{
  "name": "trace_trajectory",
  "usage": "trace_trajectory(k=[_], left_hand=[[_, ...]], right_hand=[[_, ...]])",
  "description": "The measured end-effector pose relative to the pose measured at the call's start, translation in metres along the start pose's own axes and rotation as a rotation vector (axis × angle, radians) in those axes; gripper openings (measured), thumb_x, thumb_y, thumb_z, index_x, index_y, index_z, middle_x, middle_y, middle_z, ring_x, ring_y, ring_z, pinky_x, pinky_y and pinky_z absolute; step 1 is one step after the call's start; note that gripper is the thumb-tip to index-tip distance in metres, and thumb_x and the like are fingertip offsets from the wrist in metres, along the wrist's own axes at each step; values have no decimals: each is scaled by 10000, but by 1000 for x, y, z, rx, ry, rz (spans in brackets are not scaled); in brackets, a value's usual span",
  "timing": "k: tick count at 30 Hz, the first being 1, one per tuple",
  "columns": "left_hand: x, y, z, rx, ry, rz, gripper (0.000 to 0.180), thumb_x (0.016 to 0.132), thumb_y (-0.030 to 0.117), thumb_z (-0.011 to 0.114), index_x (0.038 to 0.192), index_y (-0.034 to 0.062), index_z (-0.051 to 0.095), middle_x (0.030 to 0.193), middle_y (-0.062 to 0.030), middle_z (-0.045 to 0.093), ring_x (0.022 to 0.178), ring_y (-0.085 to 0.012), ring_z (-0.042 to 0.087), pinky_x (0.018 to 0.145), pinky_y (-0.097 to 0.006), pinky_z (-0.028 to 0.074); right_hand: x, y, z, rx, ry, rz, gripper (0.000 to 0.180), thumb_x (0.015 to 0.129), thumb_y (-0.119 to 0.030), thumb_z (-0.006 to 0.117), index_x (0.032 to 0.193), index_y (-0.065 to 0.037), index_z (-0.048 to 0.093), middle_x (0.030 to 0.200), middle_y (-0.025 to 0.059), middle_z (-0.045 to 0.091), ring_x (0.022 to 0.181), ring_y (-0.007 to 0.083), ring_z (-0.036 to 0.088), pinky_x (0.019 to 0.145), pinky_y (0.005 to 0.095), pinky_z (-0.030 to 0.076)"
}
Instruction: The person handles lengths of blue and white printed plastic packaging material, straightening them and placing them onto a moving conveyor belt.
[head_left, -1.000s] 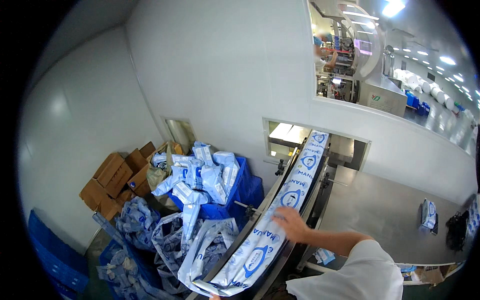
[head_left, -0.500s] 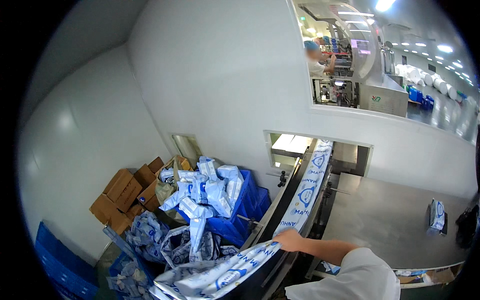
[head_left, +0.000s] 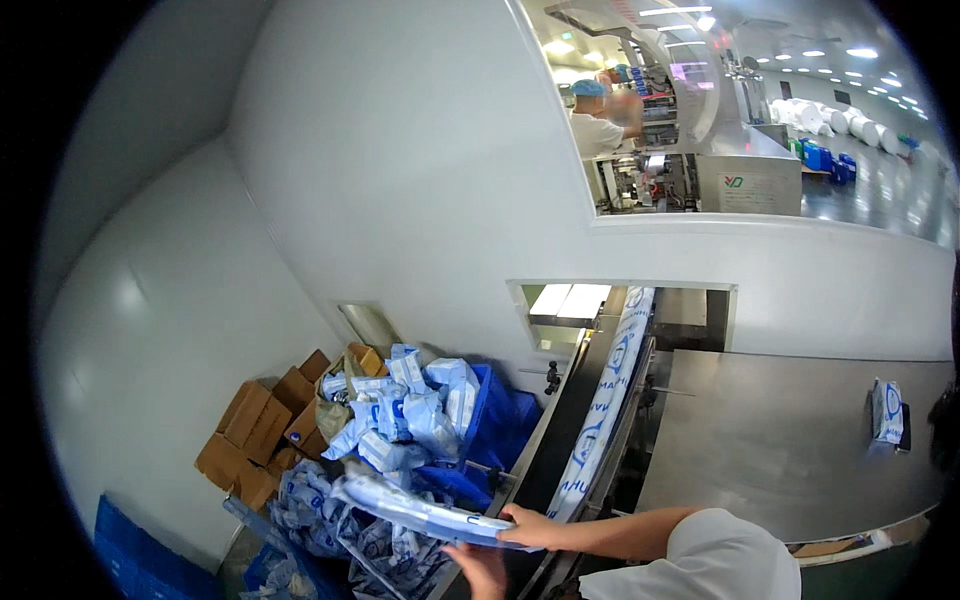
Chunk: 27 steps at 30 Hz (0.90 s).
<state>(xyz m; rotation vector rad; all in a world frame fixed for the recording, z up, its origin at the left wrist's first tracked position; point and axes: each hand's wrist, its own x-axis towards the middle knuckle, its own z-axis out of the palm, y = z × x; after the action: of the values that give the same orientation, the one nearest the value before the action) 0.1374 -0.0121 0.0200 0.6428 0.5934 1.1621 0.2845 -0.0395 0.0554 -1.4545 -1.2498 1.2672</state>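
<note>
Printed film (head_left: 425, 514) is gripped by the right hand (head_left: 528, 527); whether the left hand (head_left: 478, 568), just below, is closed cannot be told. Presumably light, limp and slippery, the film is best held across its gathered width. Leftward it is stretched near the blue crate (head_left: 488, 415); beyond, more lies along the conveyor (head_left: 560, 455).

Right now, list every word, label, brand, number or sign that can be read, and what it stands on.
Wording and brand names are left uncopied; print shows here:
Film strip on the conveyor: large blue letters, some legible, and emblems.
Folded film: blue lettering, only fragments visible.
Machine housing: red-and-green logo, small print unreadable.
Pack on the steel table: too small.
Packs in the blue crate: too small.
</note>
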Motion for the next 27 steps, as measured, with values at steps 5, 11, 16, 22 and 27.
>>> trace_trajectory(k=[5,11,16,22,27], left_hand=[[-33,-18,24,150,6,-263,691,843,636,289,1261,90,350,1151,-77,478,1071,-214,478,906,-367,379],[-48,2,-11,286,181,-294,632,869,549,351,1263,56,364,1166,-126,478,1073,-236,478,917,-372,381],[-63,29,-24,247,267,-86,595,869,500,363,1251,43,381,1179,-129,475,1069,-250,479,905,-383,388],[-84,67,-40,240,402,184,552,869,441,377,1236,28,401,1194,-132,472,1064,-266,481,890,-395,397],[-84,97,-43,179,435,399,517,870,392,389,1223,16,417,1207,-135,469,1060,-280,482,877,-406,405]], right_hand=[[0,18,33,67,57,20,600,736,-347,615,1157,25,402,1032,193,527,949,246,538,800,319,411],[-22,28,53,-204,-201,-430,570,806,-338,553,1233,7,401,1034,178,415,902,327,443,809,377,373],[-40,8,1,-795,-222,-1023,658,755,-267,639,1317,-112,334,1197,150,403,1125,298,401,936,439,325],[-22,8,-110,-1110,246,-789,470,680,-138,645,1125,-88,505,1101,133,500,1079,291,452,938,486,316],[-5,38,-137,-1213,215,-550,327,611,-213,683,898,-126,554,864,19,542,888,215,518,803,390,371]])
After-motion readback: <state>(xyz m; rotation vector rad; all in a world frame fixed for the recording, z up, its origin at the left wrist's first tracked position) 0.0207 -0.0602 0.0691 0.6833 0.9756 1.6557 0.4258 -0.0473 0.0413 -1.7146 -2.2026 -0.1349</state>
